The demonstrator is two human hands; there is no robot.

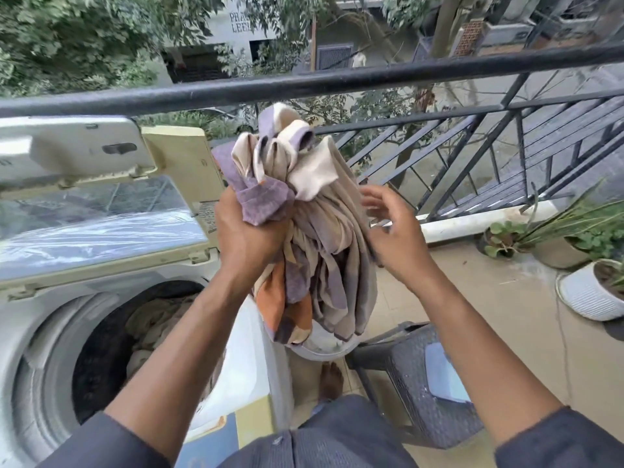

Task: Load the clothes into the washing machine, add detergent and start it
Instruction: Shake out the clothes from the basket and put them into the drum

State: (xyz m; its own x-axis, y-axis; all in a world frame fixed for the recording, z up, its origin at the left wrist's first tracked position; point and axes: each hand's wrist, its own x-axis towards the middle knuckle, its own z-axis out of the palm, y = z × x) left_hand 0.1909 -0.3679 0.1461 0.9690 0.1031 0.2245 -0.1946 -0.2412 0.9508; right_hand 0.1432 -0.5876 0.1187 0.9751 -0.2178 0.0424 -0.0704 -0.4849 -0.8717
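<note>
Up by the railing (304,83), the left hand (248,236) grips a bunched cloth (324,238), fist tight round its purple fold. Fingers spread, the right hand (393,228) seems to brush the cloth's side. Below left, the washer (50,332) stands open, clothes (158,319) inside.

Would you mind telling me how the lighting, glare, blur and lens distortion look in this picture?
Head view: soft, even daylight without hard shadows; bright glare on the clear plastic film over the washing machine's raised lid; the black metal railing bows from wide-angle distortion; the right hand shows slight motion blur.
</note>
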